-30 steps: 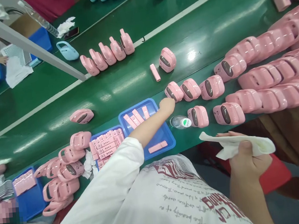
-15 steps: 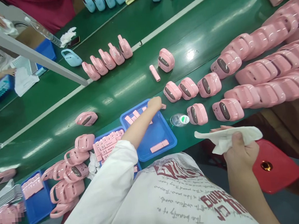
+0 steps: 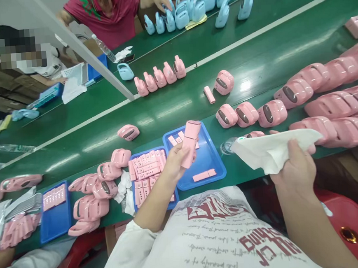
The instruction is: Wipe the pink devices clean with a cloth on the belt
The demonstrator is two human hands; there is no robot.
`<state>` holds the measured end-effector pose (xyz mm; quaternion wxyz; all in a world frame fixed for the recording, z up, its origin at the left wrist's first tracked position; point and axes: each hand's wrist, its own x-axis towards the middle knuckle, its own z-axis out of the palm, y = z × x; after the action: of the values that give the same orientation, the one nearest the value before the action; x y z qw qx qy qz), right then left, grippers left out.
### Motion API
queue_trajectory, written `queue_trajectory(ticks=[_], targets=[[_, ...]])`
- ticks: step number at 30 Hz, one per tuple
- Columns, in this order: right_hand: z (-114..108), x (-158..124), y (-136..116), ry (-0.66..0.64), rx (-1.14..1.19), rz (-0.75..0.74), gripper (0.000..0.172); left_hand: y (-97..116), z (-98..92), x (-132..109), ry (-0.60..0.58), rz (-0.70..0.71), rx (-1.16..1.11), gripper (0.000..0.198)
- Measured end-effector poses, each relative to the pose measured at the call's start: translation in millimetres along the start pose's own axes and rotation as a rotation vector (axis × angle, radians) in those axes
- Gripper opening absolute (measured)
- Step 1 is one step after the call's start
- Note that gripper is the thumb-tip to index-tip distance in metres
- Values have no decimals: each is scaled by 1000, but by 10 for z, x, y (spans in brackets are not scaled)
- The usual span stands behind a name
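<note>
My left hand (image 3: pixel 176 162) is closed around a long pink plastic piece (image 3: pixel 191 143), held up tilted above a blue tray (image 3: pixel 210 160). Inside that tray lie several small pink pieces and a single pink bar (image 3: pixel 204 175) near its front edge. My right hand (image 3: pixel 299 166) grips a white cloth (image 3: pixel 265 152), which spreads out to the left over the bench edge. Partly behind the cloth are a clear bottle (image 3: pixel 227 147) and a pink handled case. Beside my left forearm, another blue tray is packed with rows of pink pieces (image 3: pixel 147 167).
Pink handled cases (image 3: pixel 333 130) crowd the right of the green bench; more (image 3: pixel 93 206) stand at the left. A grey post (image 3: pixel 99 68) rises across the bench. People work on the far side by blue cases (image 3: pixel 198 8). A red stool (image 3: pixel 355 215) is at the lower right.
My left hand has drawn back from the tray's far right corner and raised the pink piece. The cloth is spread wider in my right hand. The whole view has shifted.
</note>
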<state>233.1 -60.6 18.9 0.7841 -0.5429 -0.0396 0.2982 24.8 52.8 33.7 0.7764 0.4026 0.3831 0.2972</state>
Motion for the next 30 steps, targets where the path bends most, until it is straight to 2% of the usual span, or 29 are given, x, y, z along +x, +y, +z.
queue_trajectory(ticks=[4, 7, 10, 12, 14, 15, 18, 19, 23, 25, 27, 30], targets=[[182, -94, -38, -52, -9, 14, 37, 42, 57, -238, -30, -23, 6, 64], [306, -159, -70, -129, 0, 10, 40, 40, 85, -337, -82, -52, -71, 55], [350, -218, -88, -188, 3, 3, 43, 2, 79, -350, -104, -82, -117, 49], [309, -239, -77, -190, -4, 7, 44, -50, 48, -271, -108, -92, -7, 55], [217, -232, -46, -163, 4, 18, 44, -118, 19, -87, -108, -73, 274, 62], [157, -218, -25, -133, 9, 18, 43, -157, 20, 48, -103, -44, 486, 61], [-49, -143, 36, 29, -5, -19, 40, -295, 142, 589, -115, 71, 1315, 40], [-118, -115, 49, 81, -20, -26, 40, -355, 226, 790, -163, 45, 1600, 39], [-344, -27, 50, 181, -71, 4, 41, -663, 639, 1471, -306, -66, 1793, 22], [-424, 2, 33, 226, -99, -2, 40, -825, 783, 1687, -356, -112, 1842, 24], [-492, 33, 23, 278, -134, -22, 36, -952, 841, 1835, -392, -155, 1876, 34], [-585, 105, 36, 352, -159, -51, 31, -1056, 813, 1989, -422, -203, 1890, 36]])
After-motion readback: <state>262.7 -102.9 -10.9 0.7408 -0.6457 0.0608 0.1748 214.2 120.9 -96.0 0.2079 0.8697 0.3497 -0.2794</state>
